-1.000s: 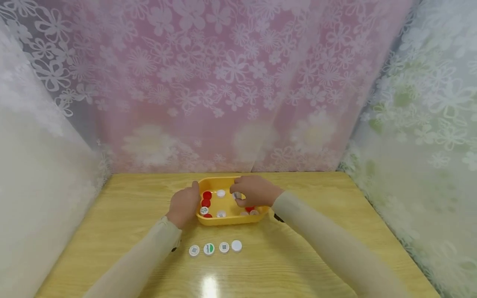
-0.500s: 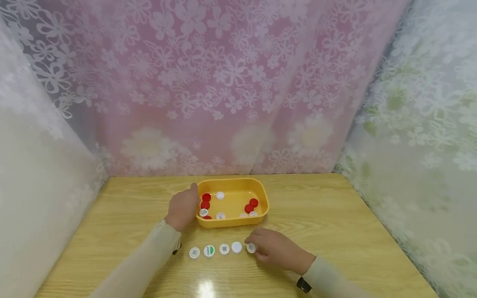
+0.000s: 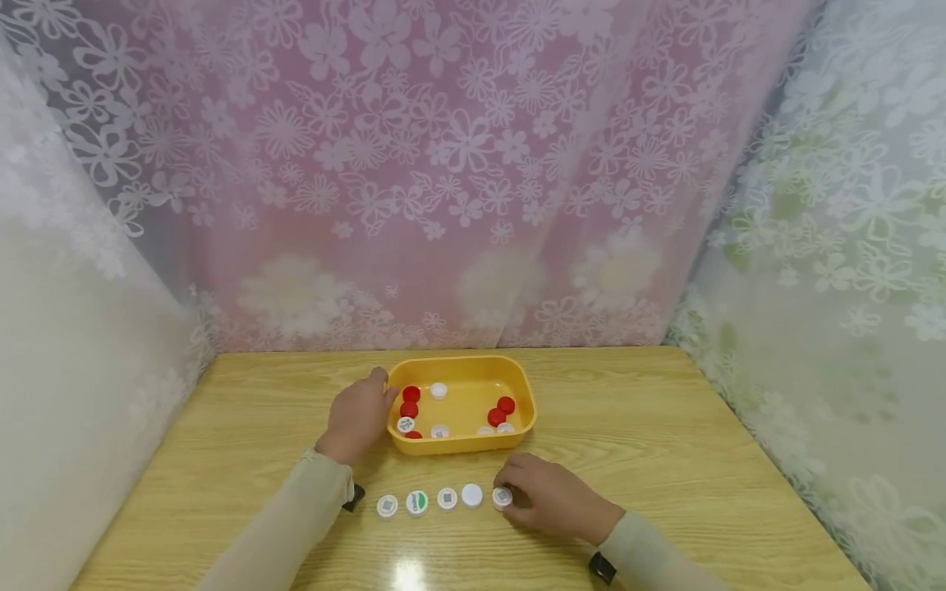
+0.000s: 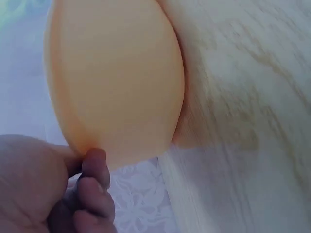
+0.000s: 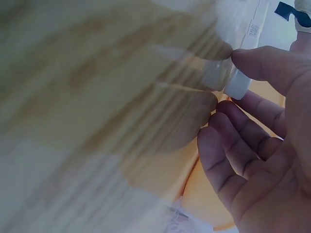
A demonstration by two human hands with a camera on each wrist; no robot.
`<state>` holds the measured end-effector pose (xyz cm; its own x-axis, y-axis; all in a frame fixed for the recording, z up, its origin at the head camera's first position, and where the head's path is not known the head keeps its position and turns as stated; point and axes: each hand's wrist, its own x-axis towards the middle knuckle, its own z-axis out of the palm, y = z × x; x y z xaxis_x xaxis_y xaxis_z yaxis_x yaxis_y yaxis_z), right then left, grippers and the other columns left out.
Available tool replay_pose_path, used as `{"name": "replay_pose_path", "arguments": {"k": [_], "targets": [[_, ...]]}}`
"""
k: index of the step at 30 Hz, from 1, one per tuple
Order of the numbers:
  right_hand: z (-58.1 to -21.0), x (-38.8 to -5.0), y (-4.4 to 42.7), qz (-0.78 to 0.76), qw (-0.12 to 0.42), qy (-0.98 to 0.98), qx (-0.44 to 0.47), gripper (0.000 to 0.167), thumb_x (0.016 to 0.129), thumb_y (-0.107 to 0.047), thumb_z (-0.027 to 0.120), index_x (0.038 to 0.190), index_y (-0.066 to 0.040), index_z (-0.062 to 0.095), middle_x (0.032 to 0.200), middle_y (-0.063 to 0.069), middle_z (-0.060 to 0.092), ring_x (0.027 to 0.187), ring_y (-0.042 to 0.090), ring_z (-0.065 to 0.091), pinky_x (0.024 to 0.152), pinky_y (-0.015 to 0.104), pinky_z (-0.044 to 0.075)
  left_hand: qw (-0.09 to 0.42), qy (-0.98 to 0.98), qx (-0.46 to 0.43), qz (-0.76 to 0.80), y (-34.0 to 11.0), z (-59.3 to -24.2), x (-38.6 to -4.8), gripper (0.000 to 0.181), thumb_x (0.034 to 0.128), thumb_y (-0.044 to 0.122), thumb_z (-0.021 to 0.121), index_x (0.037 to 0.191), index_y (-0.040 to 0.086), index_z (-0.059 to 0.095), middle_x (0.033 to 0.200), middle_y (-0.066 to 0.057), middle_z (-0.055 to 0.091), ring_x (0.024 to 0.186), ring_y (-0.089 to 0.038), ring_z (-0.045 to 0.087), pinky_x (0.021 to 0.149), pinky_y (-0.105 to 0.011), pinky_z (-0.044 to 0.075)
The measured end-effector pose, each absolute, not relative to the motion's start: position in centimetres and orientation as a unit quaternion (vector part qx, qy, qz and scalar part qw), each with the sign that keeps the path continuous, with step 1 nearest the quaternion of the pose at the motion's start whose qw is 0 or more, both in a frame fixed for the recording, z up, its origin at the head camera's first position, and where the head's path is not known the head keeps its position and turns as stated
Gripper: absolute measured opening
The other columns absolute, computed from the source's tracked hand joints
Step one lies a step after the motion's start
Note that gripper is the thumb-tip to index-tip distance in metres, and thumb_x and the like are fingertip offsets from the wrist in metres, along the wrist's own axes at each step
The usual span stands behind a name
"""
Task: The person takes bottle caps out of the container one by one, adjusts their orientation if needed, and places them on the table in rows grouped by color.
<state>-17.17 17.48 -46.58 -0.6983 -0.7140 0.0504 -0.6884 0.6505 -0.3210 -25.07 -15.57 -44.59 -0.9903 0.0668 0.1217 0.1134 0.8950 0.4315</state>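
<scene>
On the table sits a yellow plastic tray (image 3: 458,446) holding several red and white bottle caps. My left hand (image 3: 356,419) grips its left rim, thumb over the edge; the left wrist view shows curled fingers against the tray's outer wall (image 4: 121,82). In front of the tray, my right hand (image 3: 557,497) pinches a white bottle cap (image 3: 502,497) with a printed square, at the right end of a row. In the right wrist view that cap (image 5: 237,86) is between thumb and forefinger, down on the table. A plain white cap (image 3: 471,495) is just left of it.
Further left in the row lie a cap with a square print (image 3: 447,498), a green-and-white cap (image 3: 417,502) and another printed cap (image 3: 388,506). Inside the tray, red caps (image 3: 497,417) lie at both ends. A pink floral curtain (image 3: 443,205) hangs behind the table.
My right hand came out of the tray with a white cap and brought it down to the row's right end. My left hand stayed at the tray rim, its thumb now over the edge.
</scene>
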Motion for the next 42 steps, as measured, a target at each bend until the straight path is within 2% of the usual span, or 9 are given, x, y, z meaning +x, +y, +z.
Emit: {"name": "replay_pose_path", "arguments": {"k": [4, 10, 14, 18, 24, 29, 32, 38, 42], "targets": [[-46.7, -17.5, 17.3, -0.156, 0.041, 0.908, -0.387, 0.02, 0.094, -0.026, 0.076, 0.112, -0.021, 0.07, 0.102, -0.012, 0.058, 0.085, -0.001, 0.049, 0.077, 0.021, 0.051, 0.021, -0.961, -0.025, -0.274, -16.1, -44.2, -25.2, 0.044, 0.1045, 0.03, 0.062, 0.137, 0.001, 0.056, 0.103, -0.012, 0.072, 0.079, -0.021, 0.065, 0.074, -0.042, 0.058], [-46.0, -17.8, 17.0, -0.132, 0.056, 0.913, -0.382, 0.029, 0.095, -0.029, 0.073, 0.121, -0.018, 0.066, 0.11, -0.009, 0.061, 0.09, 0.001, 0.053, 0.083, 0.024, 0.053, 0.012, -0.958, -0.023, -0.284, -16.3, -44.3, -25.5, 0.046, 0.1049, 0.028, 0.06, 0.142, 0.002, 0.055, 0.108, -0.012, 0.072, 0.083, -0.023, 0.064, 0.082, -0.046, 0.058], [-44.5, -18.3, 16.6, -0.098, 0.037, 0.907, -0.409, 0.036, 0.097, -0.027, 0.07, 0.129, -0.012, 0.064, 0.117, -0.002, 0.064, 0.094, 0.006, 0.06, 0.086, 0.028, 0.056, 0.029, -0.959, -0.031, -0.281, -16.1, -45.1, -25.5, 0.041, 0.1058, 0.025, 0.057, 0.139, 0.001, 0.054, 0.089, -0.009, 0.069, 0.069, -0.021, 0.058, 0.07, -0.04, 0.055], [-41.8, -19.7, 15.7, -0.102, 0.005, 0.896, -0.431, 0.038, 0.097, -0.024, 0.072, 0.131, -0.01, 0.063, 0.115, 0.001, 0.065, 0.083, 0.005, 0.058, 0.078, 0.025, 0.056, 0.047, -0.958, -0.045, -0.28, -16.0, -45.6, -25.4, 0.036, 0.1059, 0.02, 0.051, 0.135, -0.001, 0.051, 0.065, -0.005, 0.054, 0.053, -0.019, 0.047, 0.052, -0.033, 0.041], [-38.5, -23.1, 13.5, -0.112, -0.023, 0.9, -0.421, 0.041, 0.097, -0.024, 0.072, 0.134, -0.011, 0.06, 0.12, 0.001, 0.063, 0.068, 0.004, 0.052, 0.069, 0.022, 0.053, 0.07, -0.957, -0.051, -0.277, -15.8, -45.7, -25.3, 0.032, 0.1044, 0.016, 0.05, 0.131, -0.002, 0.052, 0.061, -0.004, 0.049, 0.049, -0.018, 0.043, 0.048, -0.029, 0.036], [-38.2, -26.9, 10.8, -0.056, -0.023, 0.91, -0.411, 0.049, 0.098, -0.026, 0.07, 0.142, -0.011, 0.055, 0.13, 0.004, 0.061, 0.08, 0.01, 0.059, 0.081, 0.027, 0.057, 0.08, -0.96, -0.056, -0.263, -15.4, -46.2, -25.3, 0.027, 0.1047, 0.015, 0.051, 0.125, -0.002, 0.053, 0.061, -0.003, 0.047, 0.049, -0.018, 0.042, 0.048, -0.029, 0.036], [-38.9, -28.9, 9.2, -0.003, -0.008, 0.909, -0.417, 0.049, 0.097, -0.024, 0.073, 0.141, -0.012, 0.057, 0.126, 0.005, 0.062, 0.093, 0.016, 0.063, 0.088, 0.03, 0.057, 0.087, -0.961, -0.066, -0.255, -15.2, -46.5, -25.3, 0.022, 0.1038, 0.014, 0.052, 0.12, -0.002, 0.053, 0.061, -0.003, 0.046, 0.049, -0.018, 0.041, 0.047, -0.029, 0.036], [-41.3, -32.2, 7.6, 0.121, 0.016, 0.888, -0.443, 0.038, 0.096, -0.022, 0.075, 0.13, -0.014, 0.061, 0.115, 0.003, 0.063, 0.092, 0.018, 0.064, 0.086, 0.031, 0.057, 0.106, -0.962, -0.067, -0.243, -15.3, -46.7, -25.4, 0.02, 0.1021, 0.012, 0.054, 0.118, -0.001, 0.054, 0.061, -0.002, 0.046, 0.049, -0.018, 0.042, 0.047, -0.028, 0.036], [-41.9, -33.9, 6.3, 0.169, 0.045, 0.881, -0.44, 0.042, 0.099, -0.022, 0.071, 0.139, -0.021, 0.057, 0.131, 0.004, 0.064, 0.105, 0.021, 0.068, 0.094, 0.034, 0.057, 0.112, -0.962, -0.068, -0.241, -15.6, -46.2, -25.6, 0.018, 0.1023, 0.013, 0.055, 0.116, 0.0, 0.053, 0.062, -0.002, 0.045, 0.05, -0.017, 0.042, 0.047, -0.028, 0.037]]}}
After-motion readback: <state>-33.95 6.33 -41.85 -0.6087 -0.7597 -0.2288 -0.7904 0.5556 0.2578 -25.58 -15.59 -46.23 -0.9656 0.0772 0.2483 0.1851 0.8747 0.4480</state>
